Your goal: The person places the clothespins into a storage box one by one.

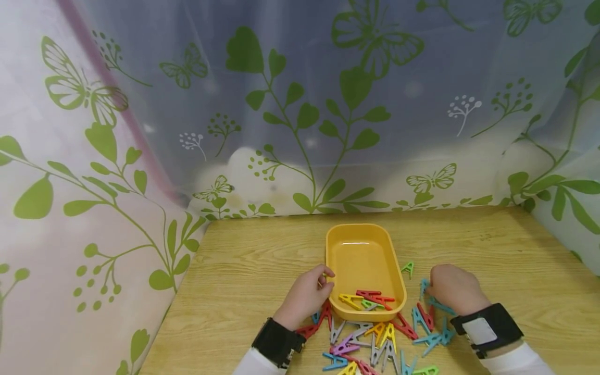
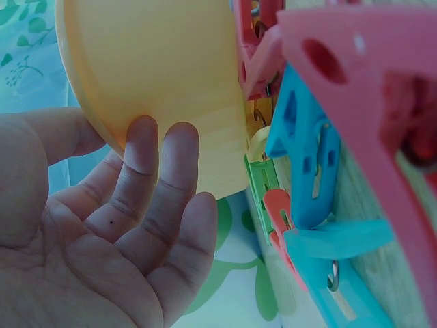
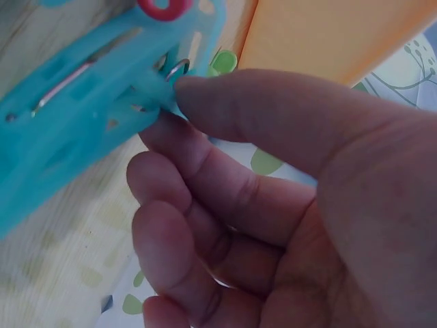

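My left hand [image 1: 307, 291] holds the left rim of a yellow plastic tray [image 1: 363, 260]. In the left wrist view, some of its fingertips lie against the tray's outer wall, with the thumb at the rim. Inside the tray's near end are several clothespins in red, yellow and green, including a yellow clothespin [image 1: 349, 301]. To the right of the tray, my right hand [image 1: 454, 289] pinches a teal clothespin [image 3: 147, 92] between thumb and index finger. The other fingers of that hand are curled in. A red ring-shaped end [image 3: 164, 7] shows beyond the teal plastic.
Many loose clothespins lie in front of the tray, among them a purple clothespin [image 1: 344, 345] and a blue clothespin [image 1: 335, 361]. A small green clothespin [image 1: 408, 269] lies at the tray's right. The wooden table [image 1: 253, 250] backs onto a leaf-and-butterfly printed curtain [image 1: 290, 172].
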The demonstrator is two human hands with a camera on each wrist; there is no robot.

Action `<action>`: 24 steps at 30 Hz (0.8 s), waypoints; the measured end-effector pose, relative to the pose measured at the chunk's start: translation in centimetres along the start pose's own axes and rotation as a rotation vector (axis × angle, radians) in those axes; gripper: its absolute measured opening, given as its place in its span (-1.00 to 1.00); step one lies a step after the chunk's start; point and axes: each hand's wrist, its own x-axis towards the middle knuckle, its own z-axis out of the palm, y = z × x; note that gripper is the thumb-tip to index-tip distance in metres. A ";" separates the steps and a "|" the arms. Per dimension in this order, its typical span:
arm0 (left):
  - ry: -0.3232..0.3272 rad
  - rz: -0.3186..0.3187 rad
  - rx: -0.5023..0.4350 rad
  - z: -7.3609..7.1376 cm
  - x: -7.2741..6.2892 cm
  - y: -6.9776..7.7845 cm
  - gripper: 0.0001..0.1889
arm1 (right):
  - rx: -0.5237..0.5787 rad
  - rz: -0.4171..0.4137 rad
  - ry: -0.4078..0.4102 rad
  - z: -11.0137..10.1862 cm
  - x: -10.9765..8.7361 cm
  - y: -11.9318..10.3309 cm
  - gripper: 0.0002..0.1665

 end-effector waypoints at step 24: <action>0.002 0.000 0.001 0.0 0.0 0.0 -0.84 | 0.010 -0.120 0.380 -2.4 -1.3 -2.2 -0.80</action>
